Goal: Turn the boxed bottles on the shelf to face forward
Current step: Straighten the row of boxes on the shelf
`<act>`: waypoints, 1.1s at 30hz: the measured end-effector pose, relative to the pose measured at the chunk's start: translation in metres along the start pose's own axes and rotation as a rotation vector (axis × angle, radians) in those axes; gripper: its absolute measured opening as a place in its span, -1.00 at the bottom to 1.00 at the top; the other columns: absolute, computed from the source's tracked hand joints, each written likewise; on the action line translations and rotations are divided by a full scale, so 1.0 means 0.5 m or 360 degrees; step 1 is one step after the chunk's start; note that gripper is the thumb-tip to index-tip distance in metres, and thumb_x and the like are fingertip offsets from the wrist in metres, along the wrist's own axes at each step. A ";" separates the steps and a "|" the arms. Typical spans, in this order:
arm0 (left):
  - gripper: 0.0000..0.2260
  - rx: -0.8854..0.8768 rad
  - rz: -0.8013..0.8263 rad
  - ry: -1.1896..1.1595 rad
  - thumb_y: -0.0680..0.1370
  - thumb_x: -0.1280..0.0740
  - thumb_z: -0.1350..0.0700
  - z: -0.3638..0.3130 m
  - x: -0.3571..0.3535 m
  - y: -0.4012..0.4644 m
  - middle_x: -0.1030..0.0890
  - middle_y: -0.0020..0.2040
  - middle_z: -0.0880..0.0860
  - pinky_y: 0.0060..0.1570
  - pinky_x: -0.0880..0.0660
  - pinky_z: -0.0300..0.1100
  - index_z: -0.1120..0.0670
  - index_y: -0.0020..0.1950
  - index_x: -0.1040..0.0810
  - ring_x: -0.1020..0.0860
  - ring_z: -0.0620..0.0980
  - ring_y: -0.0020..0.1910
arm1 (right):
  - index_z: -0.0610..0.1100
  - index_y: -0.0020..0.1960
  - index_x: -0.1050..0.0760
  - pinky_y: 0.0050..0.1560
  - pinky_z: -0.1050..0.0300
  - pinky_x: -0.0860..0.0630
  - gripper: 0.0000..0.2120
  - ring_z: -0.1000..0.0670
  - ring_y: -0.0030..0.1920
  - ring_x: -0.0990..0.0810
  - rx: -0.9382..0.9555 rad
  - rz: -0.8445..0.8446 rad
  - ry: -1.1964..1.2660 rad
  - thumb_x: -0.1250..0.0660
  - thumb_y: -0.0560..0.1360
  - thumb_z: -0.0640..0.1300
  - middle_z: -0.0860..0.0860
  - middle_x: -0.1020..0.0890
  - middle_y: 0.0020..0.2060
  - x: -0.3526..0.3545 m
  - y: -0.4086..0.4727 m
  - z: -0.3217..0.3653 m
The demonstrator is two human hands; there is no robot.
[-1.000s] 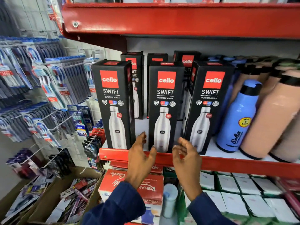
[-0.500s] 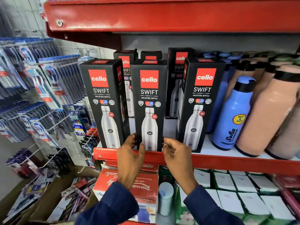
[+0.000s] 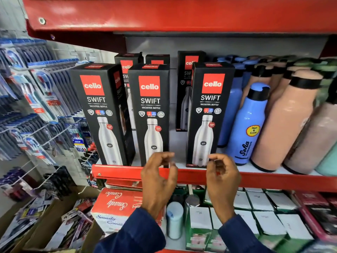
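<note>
Our left hand [image 3: 159,177] and right hand [image 3: 221,177] hover at the red shelf lip [image 3: 118,171], fingers loosely curled, holding nothing. The three front boxed bottles [image 3: 152,114] stand upright on the shelf, labels facing us, beside a blue bottle [image 3: 249,125].

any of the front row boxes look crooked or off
The left box is turned slightly, so its right side panel shows beside the front. The middle box faces squarely forward; the right box is nearly square. Both hands hover empty at the shelf edge.
</note>
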State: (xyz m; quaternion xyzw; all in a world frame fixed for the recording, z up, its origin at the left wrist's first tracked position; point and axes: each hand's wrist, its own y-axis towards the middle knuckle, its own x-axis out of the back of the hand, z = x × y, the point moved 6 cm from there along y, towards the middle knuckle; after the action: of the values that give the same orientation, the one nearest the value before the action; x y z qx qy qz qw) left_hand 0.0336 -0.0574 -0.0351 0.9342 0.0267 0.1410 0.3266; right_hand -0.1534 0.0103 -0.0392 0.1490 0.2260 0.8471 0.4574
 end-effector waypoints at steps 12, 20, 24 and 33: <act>-0.56 0.0215 0.0390 -0.0028 0.55 -0.33 0.20 -0.016 -0.144 0.022 -0.69 0.19 -0.05 0.19 -0.52 -0.37 0.05 0.43 -0.42 -0.65 -0.18 0.12 | -0.13 0.40 -0.39 0.27 0.15 -0.50 -0.52 0.06 0.16 -0.60 -0.0122 0.0477 -0.0183 -0.23 0.49 -0.29 -0.06 -0.61 0.25 -0.021 0.065 -0.049; -0.62 0.0240 0.0325 0.0008 0.55 -0.30 0.27 -0.015 -0.119 0.006 -0.59 -0.02 -0.33 -0.09 -0.44 -0.57 0.09 0.37 -0.45 -0.58 -0.46 -0.09 | -0.13 0.43 -0.38 0.07 0.67 -0.32 -0.51 0.14 0.20 -0.53 -0.0077 0.0596 -0.0120 -0.22 0.52 -0.37 0.12 -0.52 0.22 -0.016 0.051 -0.034; -0.61 0.0242 0.0333 0.0038 0.57 -0.29 0.24 -0.018 -0.106 -0.004 -0.54 -0.04 -0.35 -0.12 -0.43 -0.59 0.09 0.41 -0.43 -0.55 -0.50 -0.11 | -0.14 0.41 -0.40 -0.02 0.71 -0.30 -0.53 0.13 0.20 -0.52 -0.0082 0.0613 -0.0092 -0.22 0.53 -0.37 0.13 -0.51 0.17 -0.017 0.042 -0.033; -0.52 0.0253 0.0356 0.0140 0.58 -0.31 0.16 -0.038 -0.085 -0.011 -0.59 0.02 -0.11 0.03 -0.58 -0.14 0.15 0.51 -0.36 -0.58 -0.04 -0.16 | -0.12 0.41 -0.40 -0.07 0.67 -0.35 -0.51 0.16 0.15 -0.55 -0.0107 0.0654 -0.0003 -0.25 0.50 -0.37 0.11 -0.53 0.21 -0.019 0.034 -0.020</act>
State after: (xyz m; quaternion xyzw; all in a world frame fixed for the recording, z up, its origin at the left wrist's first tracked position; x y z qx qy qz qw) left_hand -0.0124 -0.0476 -0.0346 0.9472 -0.0523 0.2147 0.2323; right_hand -0.1649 -0.0081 -0.0393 0.1775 0.1620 0.9294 0.2799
